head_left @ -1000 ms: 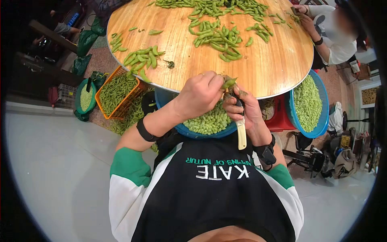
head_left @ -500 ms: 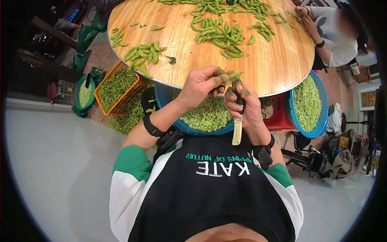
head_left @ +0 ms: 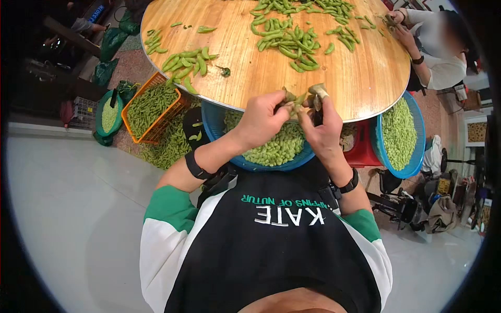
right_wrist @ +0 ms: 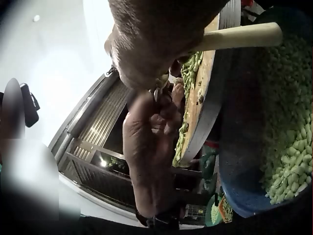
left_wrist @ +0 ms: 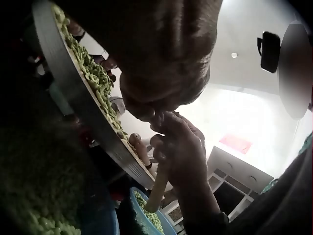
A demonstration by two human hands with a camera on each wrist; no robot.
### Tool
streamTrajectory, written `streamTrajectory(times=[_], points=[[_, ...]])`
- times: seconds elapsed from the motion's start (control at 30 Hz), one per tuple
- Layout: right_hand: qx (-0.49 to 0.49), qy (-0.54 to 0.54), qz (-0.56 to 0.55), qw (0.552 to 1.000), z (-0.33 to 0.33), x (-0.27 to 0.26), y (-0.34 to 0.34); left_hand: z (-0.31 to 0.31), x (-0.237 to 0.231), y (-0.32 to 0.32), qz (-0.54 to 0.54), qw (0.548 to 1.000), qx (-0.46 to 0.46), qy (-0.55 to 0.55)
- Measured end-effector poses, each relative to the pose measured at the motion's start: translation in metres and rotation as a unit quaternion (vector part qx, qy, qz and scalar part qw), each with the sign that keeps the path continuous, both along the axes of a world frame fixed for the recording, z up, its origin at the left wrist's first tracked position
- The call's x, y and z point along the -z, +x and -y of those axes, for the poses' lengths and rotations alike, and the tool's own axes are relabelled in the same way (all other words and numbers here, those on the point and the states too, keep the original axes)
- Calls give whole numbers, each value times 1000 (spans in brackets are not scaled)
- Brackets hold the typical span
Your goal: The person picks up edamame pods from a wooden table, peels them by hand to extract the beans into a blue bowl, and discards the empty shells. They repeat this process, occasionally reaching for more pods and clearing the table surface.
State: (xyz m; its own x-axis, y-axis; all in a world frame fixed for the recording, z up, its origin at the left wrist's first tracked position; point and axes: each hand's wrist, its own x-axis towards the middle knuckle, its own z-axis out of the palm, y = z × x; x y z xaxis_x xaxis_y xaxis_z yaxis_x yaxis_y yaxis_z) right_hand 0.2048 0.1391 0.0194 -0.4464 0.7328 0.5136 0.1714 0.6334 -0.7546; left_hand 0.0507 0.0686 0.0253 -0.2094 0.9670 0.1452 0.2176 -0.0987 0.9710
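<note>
Both hands meet over the near edge of the round wooden table (head_left: 235, 57), above a blue basin (head_left: 206, 122) of shelled beans (head_left: 276, 146). My left hand (head_left: 262, 119) pinches a green pod (head_left: 299, 104) between thumb and fingers. My right hand (head_left: 324, 125) has its fingertips at the same pod and grips a knife, whose pale handle (right_wrist: 244, 36) sticks out of the fist in the right wrist view. The handle (left_wrist: 157, 188) also shows below the right hand (left_wrist: 183, 152) in the left wrist view. The blade is hidden by the fingers.
Piles of pods (head_left: 292, 41) lie across the table, with a smaller heap (head_left: 188, 65) at its left edge. An orange crate (head_left: 151, 107) of pods stands at the left, and a blue basin (head_left: 402, 133) of beans at the right. Another person (head_left: 438, 47) sits at the far right.
The right hand has turned, so the pale handle that hung toward the body is no longer seen in the head view. Both hands stay together at the pod.
</note>
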Motion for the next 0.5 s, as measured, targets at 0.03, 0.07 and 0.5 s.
streamTrajectory(times=[0.03,0.07,0.5], points=[[-2,40,22,999,0,0,-2,2,-4,2,0,1000,1,0],[-2,27,22,999,2,-3,-2,5,-9,5,-35,999,-3,27],[-46,104,49,992,-2,-2,-1,13,-5,1,-49,998,6,43]])
